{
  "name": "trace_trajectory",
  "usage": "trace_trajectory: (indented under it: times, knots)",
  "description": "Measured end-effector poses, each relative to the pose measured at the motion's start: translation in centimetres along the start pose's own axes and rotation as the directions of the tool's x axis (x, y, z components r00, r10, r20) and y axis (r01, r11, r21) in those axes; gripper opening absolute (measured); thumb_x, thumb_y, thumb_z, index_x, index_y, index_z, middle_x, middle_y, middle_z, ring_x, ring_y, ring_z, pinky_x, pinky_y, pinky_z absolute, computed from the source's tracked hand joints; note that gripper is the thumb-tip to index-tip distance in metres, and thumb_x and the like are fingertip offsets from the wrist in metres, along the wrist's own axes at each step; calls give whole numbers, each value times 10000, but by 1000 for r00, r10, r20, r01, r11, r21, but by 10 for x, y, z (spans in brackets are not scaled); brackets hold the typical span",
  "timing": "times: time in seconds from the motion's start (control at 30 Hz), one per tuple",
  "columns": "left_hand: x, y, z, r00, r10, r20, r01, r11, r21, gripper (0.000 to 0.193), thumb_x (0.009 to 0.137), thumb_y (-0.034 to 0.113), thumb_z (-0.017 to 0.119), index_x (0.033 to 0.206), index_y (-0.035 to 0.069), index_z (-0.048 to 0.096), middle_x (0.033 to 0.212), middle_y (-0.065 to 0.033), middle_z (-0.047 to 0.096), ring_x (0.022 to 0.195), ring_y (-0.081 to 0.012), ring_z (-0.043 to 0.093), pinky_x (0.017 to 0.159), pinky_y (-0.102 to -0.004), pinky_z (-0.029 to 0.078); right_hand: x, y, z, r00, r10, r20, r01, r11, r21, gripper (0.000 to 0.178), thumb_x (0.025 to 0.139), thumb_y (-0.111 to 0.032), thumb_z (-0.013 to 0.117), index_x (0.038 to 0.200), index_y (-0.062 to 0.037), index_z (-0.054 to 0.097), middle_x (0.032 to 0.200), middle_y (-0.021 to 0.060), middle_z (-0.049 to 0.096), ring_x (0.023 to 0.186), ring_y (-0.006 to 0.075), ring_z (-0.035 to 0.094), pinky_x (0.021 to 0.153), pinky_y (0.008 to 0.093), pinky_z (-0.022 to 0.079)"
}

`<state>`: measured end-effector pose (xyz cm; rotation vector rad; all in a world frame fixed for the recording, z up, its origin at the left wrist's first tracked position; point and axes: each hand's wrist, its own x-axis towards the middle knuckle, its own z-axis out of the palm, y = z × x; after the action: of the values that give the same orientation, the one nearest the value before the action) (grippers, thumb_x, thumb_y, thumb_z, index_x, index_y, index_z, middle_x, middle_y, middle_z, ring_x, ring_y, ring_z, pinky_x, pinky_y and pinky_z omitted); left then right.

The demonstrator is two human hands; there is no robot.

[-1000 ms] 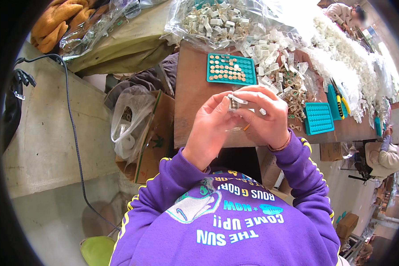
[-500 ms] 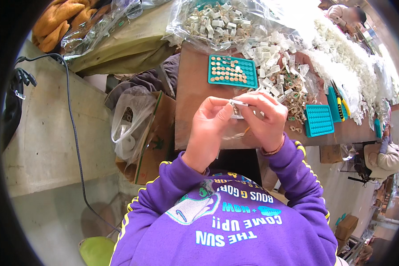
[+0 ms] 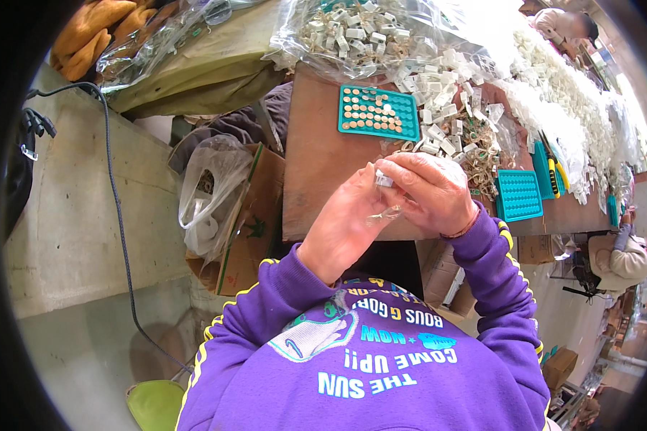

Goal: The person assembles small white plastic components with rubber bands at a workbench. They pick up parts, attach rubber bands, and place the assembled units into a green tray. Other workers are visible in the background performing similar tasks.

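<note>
Above the table's front edge, both hands meet on a small white plastic case (image 3: 383, 180). My right hand (image 3: 436, 190) pinches it between thumb and fingers. The fingers of my left hand (image 3: 346, 219) are closed against the other side of the case. A thin, pale strand or wire (image 3: 385, 214) dangles below, blurred, between the palms. Just beyond the hands lies a teal tray (image 3: 408, 115), partly filled with rows of round, coin-like discs. Right of it spreads a heap of white plastic cases (image 3: 438, 90), mixed with tangled brownish parts (image 3: 482, 140).
A second teal tray (image 3: 519, 194) lies at the right, beside yellow-handled pliers (image 3: 556, 172). A clear bag of parts (image 3: 356, 36) sits at the back. Left of the table stand a cardboard box (image 3: 241, 237) and a plastic bag (image 3: 205, 205). Another person (image 3: 618, 262) sits far right.
My left hand has turned, its palm now facing inward. My right hand has curled further round the white case, which is tilted differently and sits slightly lower.
</note>
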<state>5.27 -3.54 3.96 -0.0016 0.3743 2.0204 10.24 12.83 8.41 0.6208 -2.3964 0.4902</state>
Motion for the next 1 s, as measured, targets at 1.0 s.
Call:
trace_trajectory:
  times: [1.0]
  knots:
    - [19,9,-39,930,359,82,-366,923,114,171,996,154,516,1145,68,520,1075,-95,632,1080,-263,627,981,-460,505,-24,47,23,934,312,173,-253,922,-292,155,753,-75,609,906,-73,631,850,67,634,835,266,615,723,350,510]
